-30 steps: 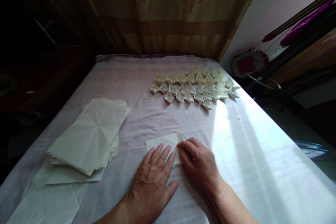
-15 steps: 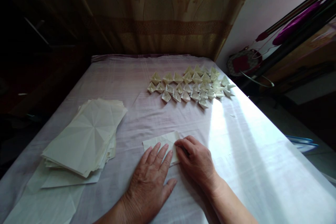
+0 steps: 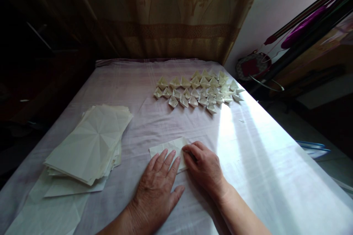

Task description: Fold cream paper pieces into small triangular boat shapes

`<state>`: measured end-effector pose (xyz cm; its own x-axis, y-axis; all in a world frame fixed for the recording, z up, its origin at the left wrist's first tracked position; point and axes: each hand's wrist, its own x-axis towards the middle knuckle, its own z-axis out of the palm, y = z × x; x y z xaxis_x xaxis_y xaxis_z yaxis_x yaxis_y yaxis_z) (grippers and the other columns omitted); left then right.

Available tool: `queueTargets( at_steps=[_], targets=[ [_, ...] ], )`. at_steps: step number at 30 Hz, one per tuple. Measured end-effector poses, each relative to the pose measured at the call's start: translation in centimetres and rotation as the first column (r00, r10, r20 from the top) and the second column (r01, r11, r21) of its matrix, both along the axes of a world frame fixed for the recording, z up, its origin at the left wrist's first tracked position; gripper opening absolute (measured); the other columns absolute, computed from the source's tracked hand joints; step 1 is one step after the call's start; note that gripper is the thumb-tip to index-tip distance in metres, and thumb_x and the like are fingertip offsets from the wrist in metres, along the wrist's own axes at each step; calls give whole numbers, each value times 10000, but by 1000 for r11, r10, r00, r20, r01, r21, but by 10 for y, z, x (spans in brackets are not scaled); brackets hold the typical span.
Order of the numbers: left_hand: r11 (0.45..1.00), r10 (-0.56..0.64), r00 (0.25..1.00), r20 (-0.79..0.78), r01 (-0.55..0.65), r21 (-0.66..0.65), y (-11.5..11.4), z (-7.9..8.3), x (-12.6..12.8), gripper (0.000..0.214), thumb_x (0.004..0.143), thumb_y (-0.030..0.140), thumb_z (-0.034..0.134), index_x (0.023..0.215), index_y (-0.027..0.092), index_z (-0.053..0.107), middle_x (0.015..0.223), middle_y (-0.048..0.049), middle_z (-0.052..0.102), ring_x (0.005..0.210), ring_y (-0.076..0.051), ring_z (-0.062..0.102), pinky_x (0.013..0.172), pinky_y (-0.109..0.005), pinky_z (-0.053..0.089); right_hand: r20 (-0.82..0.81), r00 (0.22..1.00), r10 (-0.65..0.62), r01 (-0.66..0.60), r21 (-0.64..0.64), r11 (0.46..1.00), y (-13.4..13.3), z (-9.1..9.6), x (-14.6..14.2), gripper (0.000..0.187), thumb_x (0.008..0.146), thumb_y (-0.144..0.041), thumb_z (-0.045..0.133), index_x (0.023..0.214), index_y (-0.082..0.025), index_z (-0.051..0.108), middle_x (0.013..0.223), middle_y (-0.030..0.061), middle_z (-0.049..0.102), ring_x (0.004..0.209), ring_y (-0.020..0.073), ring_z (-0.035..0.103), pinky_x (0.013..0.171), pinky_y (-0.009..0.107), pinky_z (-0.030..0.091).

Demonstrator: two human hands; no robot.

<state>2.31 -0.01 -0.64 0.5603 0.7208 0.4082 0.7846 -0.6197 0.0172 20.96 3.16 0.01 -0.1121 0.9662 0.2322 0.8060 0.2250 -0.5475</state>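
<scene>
A folded sheet of white paper [image 3: 176,143] lies flat on the cloth in front of me, creases showing on its upper part. My left hand [image 3: 158,185] rests on its lower left portion, palm down, fingers stretched out and thumb apart. At the paper's right edge is my right hand [image 3: 205,165], its fingers curled and closed on that edge; the fingertips are partly hidden. To the left stands a stack of creased paper sheets [image 3: 96,136], the top one marked with a star of folds.
Several small folded paper boats [image 3: 193,93] stand in rows toward the table's far right. Loose sheets [image 3: 49,205] lie under and in front of the stack. A patterned curtain [image 3: 176,18] hangs behind the cloth-covered table [image 3: 259,176]. Bags and poles are off its right edge.
The view has shifted slightly. Both hands keep nearly the same place on the folded paper, and nothing else has visibly moved.
</scene>
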Motion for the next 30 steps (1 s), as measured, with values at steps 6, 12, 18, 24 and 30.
queueTargets(
  at_steps=[6, 12, 18, 24, 30],
  targets=[
    [1000, 0, 1000, 0, 0, 1, 0, -1, 0, 546, 971, 553, 433, 1363, 196, 564, 1407, -44, 597, 1311, -228, 497, 1141, -382, 276, -4, 1000, 2, -2, 2, 1000, 0, -2, 0, 172, 908, -192, 522, 899, -225, 691, 825, 16, 658, 731, 142, 633, 676, 231, 435],
    [1000, -1, 1000, -9, 1, -9, 0, -4, -1, 559, 960, 558, 452, 1376, 197, 548, 1414, -50, 589, 1332, -233, 467, 1150, -389, 269, -11, 1000, -7, 7, 8, 1000, 1, -4, 1, 171, 906, -195, 518, 896, -229, 685, 821, 14, 648, 725, 148, 630, 674, 242, 441],
    [999, 3, 1000, 28, -2, -32, 0, -9, -1, 535, 953, 574, 455, 1321, 211, 593, 1418, -41, 587, 1337, -234, 467, 1154, -391, 260, -17, 1000, 11, -10, 53, 999, -2, -2, 2, 128, 871, -327, 623, 922, -230, 688, 925, 47, 637, 814, 183, 626, 748, 282, 494],
    [998, -5, 999, 40, 7, -63, 0, -13, -3, 522, 950, 569, 468, 1317, 220, 593, 1436, -36, 570, 1348, -245, 463, 1157, -405, 270, -13, 1000, 23, -21, 138, 990, -13, 0, -2, 213, 830, -345, 658, 993, -209, 677, 1060, 97, 614, 937, 226, 610, 842, 337, 521],
    [994, -26, 999, -22, 24, -108, 2, -13, -6, 570, 955, 559, 456, 1406, 215, 514, 1460, -61, 541, 1368, -258, 438, 1150, -424, 299, 55, 998, 21, -29, 151, 988, -17, -5, 3, 269, 802, -287, 674, 1055, -197, 672, 1085, 109, 614, 936, 239, 612, 863, 371, 524]
  ],
)
